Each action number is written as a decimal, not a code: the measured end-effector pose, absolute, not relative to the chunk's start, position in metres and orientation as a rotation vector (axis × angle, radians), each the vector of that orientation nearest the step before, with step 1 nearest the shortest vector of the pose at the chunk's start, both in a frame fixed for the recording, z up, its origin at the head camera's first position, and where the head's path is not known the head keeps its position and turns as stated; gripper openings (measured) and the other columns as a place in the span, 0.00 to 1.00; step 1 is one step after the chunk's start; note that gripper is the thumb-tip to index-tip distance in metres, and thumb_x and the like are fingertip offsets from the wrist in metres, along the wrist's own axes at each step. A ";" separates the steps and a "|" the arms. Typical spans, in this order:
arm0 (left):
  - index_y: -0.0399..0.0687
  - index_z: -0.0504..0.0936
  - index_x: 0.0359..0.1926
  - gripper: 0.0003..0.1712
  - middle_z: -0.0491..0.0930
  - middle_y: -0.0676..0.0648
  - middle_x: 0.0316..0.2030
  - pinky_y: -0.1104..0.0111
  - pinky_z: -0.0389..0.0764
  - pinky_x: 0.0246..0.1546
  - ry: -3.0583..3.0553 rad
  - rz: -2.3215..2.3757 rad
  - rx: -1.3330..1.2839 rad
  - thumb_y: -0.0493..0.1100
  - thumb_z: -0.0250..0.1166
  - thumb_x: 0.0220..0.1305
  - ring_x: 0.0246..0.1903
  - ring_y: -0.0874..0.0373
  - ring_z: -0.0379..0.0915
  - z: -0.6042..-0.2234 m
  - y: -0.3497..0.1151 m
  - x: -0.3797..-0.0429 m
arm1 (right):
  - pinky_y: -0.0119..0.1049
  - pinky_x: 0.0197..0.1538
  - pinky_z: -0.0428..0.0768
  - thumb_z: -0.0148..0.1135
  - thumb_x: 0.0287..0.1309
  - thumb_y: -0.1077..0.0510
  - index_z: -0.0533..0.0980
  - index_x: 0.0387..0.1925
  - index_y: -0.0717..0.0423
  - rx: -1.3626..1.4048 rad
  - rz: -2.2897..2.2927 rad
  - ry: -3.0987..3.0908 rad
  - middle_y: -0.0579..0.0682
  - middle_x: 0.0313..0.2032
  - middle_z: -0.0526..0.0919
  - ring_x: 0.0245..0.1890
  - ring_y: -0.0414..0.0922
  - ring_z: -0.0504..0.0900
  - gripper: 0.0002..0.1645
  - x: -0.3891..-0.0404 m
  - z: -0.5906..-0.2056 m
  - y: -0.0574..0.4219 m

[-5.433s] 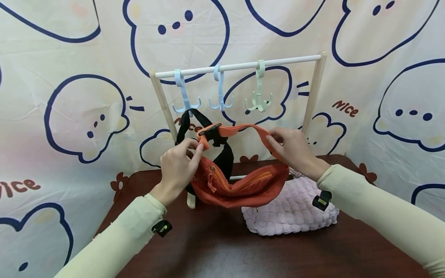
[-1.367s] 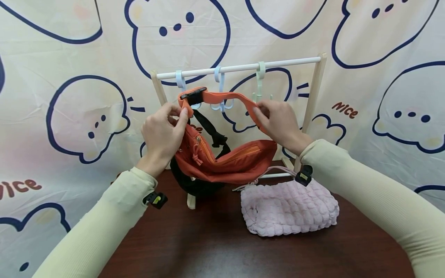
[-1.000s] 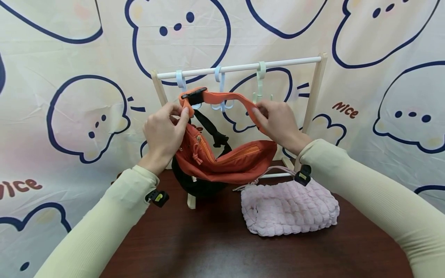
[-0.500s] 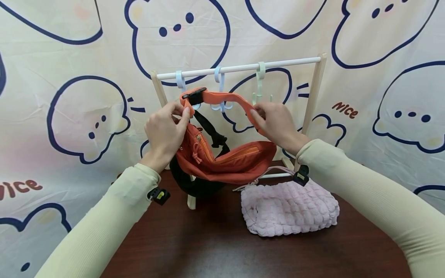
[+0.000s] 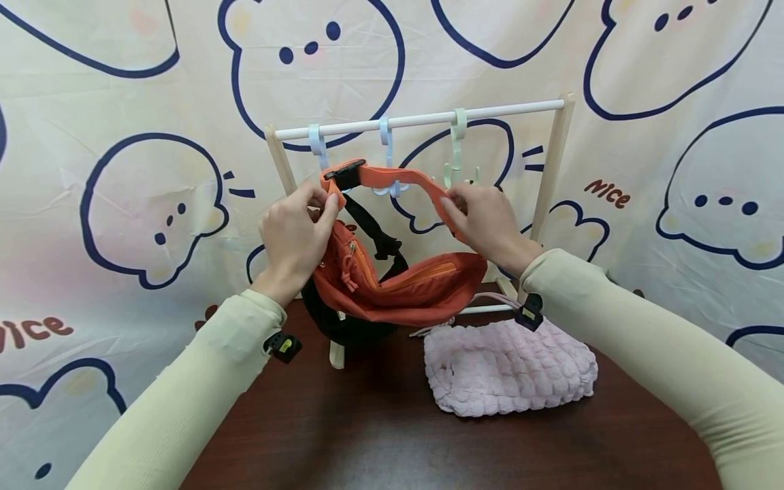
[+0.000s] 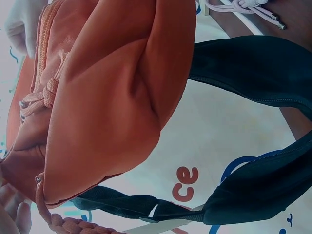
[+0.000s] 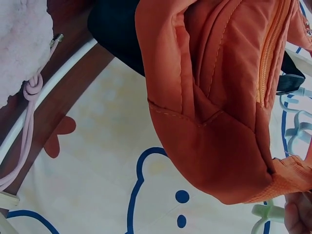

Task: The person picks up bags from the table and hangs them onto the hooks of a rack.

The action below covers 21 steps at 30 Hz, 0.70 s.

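In the head view an orange waist bag (image 5: 398,296) hangs in the air before the rack, its strap (image 5: 392,177) arched above it. My left hand (image 5: 297,235) pinches the strap's left end, just below the black buckle (image 5: 346,175). Its right end is pinched between thumb and fingers of my right hand (image 5: 486,221). Behind the waist bag a black bag (image 5: 349,331) hangs low at the rack's left. The left light-blue hook (image 5: 316,143) is partly hidden by strap and buckle. In the right wrist view the orange bag (image 6: 107,87) shows up close in the left one too.
A white rail (image 5: 422,119) on wooden posts carries another light-blue hook (image 5: 386,136) and a green hook (image 5: 456,146). A pink puffy bag (image 5: 508,371) lies on the dark brown table (image 5: 380,435), right of the waist bag. A patterned cloth (image 5: 153,197) stands behind.
Since the oldest frame, both hands have lifted the waist bag up and slightly left, bringing the strap level with the hooks. Lately the left hand has drifted slightly right and down.
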<state>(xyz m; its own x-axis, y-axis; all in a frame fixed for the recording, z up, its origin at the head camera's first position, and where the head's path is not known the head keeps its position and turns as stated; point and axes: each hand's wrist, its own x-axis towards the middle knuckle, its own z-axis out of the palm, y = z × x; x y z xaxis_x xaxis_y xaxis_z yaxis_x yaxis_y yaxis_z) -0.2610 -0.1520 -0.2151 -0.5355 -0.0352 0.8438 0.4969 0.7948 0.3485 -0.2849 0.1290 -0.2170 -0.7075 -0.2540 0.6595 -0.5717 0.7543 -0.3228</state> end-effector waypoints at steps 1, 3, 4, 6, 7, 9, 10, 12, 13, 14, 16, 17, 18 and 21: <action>0.43 0.83 0.34 0.14 0.89 0.41 0.33 0.56 0.72 0.32 -2.037 -0.709 -0.345 0.49 0.64 0.70 0.31 0.45 0.83 -0.215 -0.152 -0.261 | 0.46 0.40 0.83 0.58 0.72 0.56 0.82 0.47 0.63 0.619 0.694 -2.347 0.59 0.36 0.89 0.32 0.52 0.83 0.14 -0.285 -0.217 0.129; 0.43 0.83 0.35 0.14 0.89 0.40 0.33 0.58 0.70 0.31 -2.042 -0.711 -0.348 0.49 0.64 0.70 0.31 0.45 0.83 -0.216 -0.152 -0.261 | 0.46 0.41 0.83 0.58 0.72 0.57 0.82 0.47 0.64 0.624 0.696 -2.347 0.60 0.37 0.89 0.32 0.52 0.84 0.14 -0.285 -0.219 0.129; 0.43 0.83 0.35 0.14 0.89 0.40 0.33 0.59 0.70 0.31 -2.044 -0.712 -0.348 0.49 0.64 0.70 0.31 0.45 0.83 -0.217 -0.151 -0.261 | 0.46 0.41 0.83 0.58 0.72 0.57 0.82 0.47 0.64 0.626 0.699 -2.347 0.60 0.37 0.89 0.32 0.52 0.84 0.14 -0.286 -0.219 0.129; 0.42 0.83 0.35 0.14 0.88 0.40 0.33 0.60 0.69 0.31 -2.051 -0.714 -0.348 0.49 0.63 0.71 0.30 0.45 0.83 -0.217 -0.151 -0.261 | 0.47 0.41 0.84 0.58 0.73 0.57 0.82 0.48 0.64 0.629 0.705 -2.348 0.60 0.37 0.89 0.32 0.52 0.84 0.14 -0.287 -0.220 0.128; 0.42 0.83 0.36 0.14 0.88 0.40 0.33 0.61 0.69 0.30 -2.055 -0.714 -0.348 0.48 0.63 0.71 0.30 0.45 0.83 -0.218 -0.151 -0.261 | 0.47 0.41 0.84 0.58 0.72 0.57 0.82 0.48 0.63 0.630 0.709 -2.349 0.60 0.36 0.89 0.32 0.52 0.84 0.14 -0.287 -0.220 0.128; 0.41 0.83 0.36 0.14 0.88 0.40 0.31 0.61 0.69 0.30 -2.063 -0.714 -0.348 0.48 0.63 0.71 0.30 0.46 0.82 -0.219 -0.151 -0.260 | 0.47 0.41 0.84 0.58 0.73 0.57 0.82 0.48 0.63 0.632 0.714 -2.354 0.60 0.37 0.89 0.32 0.51 0.85 0.14 -0.287 -0.221 0.128; 0.41 0.83 0.36 0.14 0.87 0.40 0.31 0.61 0.69 0.30 -2.067 -0.715 -0.349 0.48 0.63 0.71 0.29 0.46 0.82 -0.219 -0.151 -0.260 | 0.47 0.41 0.84 0.58 0.72 0.57 0.82 0.48 0.63 0.632 0.715 -2.355 0.60 0.36 0.89 0.32 0.51 0.85 0.14 -0.287 -0.221 0.128; 0.41 0.83 0.36 0.14 0.87 0.40 0.29 0.62 0.68 0.29 -2.074 -0.715 -0.352 0.48 0.63 0.71 0.28 0.47 0.81 -0.221 -0.150 -0.259 | 0.47 0.41 0.84 0.58 0.72 0.57 0.82 0.48 0.63 0.629 0.714 -2.360 0.59 0.36 0.89 0.32 0.51 0.85 0.14 -0.287 -0.222 0.128; 0.42 0.83 0.36 0.14 0.86 0.41 0.29 0.62 0.68 0.29 -2.076 -0.714 -0.354 0.48 0.62 0.71 0.27 0.47 0.80 -0.221 -0.150 -0.259 | 0.47 0.40 0.84 0.59 0.72 0.57 0.82 0.48 0.62 0.628 0.714 -2.361 0.59 0.36 0.89 0.32 0.51 0.85 0.14 -0.287 -0.222 0.128; 0.42 0.83 0.36 0.14 0.86 0.41 0.28 0.62 0.68 0.28 -2.077 -0.713 -0.356 0.48 0.62 0.72 0.27 0.47 0.80 -0.222 -0.150 -0.259 | 0.47 0.40 0.85 0.59 0.72 0.57 0.82 0.48 0.62 0.626 0.713 -2.362 0.59 0.36 0.89 0.32 0.51 0.85 0.14 -0.287 -0.223 0.128; 0.42 0.82 0.36 0.14 0.86 0.41 0.28 0.62 0.68 0.27 -2.077 -0.713 -0.360 0.48 0.62 0.71 0.26 0.47 0.80 -0.223 -0.150 -0.259 | 0.46 0.40 0.84 0.59 0.72 0.57 0.83 0.48 0.63 0.623 0.712 -2.362 0.59 0.36 0.89 0.31 0.51 0.84 0.14 -0.287 -0.223 0.128; 0.42 0.82 0.35 0.13 0.87 0.41 0.28 0.62 0.68 0.27 -2.077 -0.712 -0.362 0.48 0.63 0.71 0.26 0.47 0.80 -0.224 -0.150 -0.259 | 0.46 0.40 0.85 0.59 0.72 0.57 0.83 0.48 0.62 0.623 0.712 -2.360 0.59 0.35 0.89 0.31 0.51 0.84 0.14 -0.286 -0.224 0.128; 0.42 0.83 0.35 0.14 0.87 0.41 0.29 0.62 0.68 0.27 -2.076 -0.711 -0.365 0.48 0.63 0.71 0.26 0.47 0.80 -0.224 -0.150 -0.259 | 0.46 0.40 0.85 0.59 0.72 0.56 0.83 0.48 0.62 0.622 0.714 -2.359 0.58 0.35 0.89 0.31 0.51 0.84 0.14 -0.286 -0.224 0.128; 0.42 0.83 0.35 0.13 0.87 0.42 0.29 0.61 0.69 0.27 -2.077 -0.708 -0.373 0.48 0.63 0.71 0.27 0.47 0.81 -0.225 -0.149 -0.260 | 0.45 0.39 0.85 0.60 0.71 0.56 0.83 0.47 0.62 0.622 0.716 -2.356 0.58 0.35 0.89 0.31 0.50 0.84 0.14 -0.286 -0.224 0.128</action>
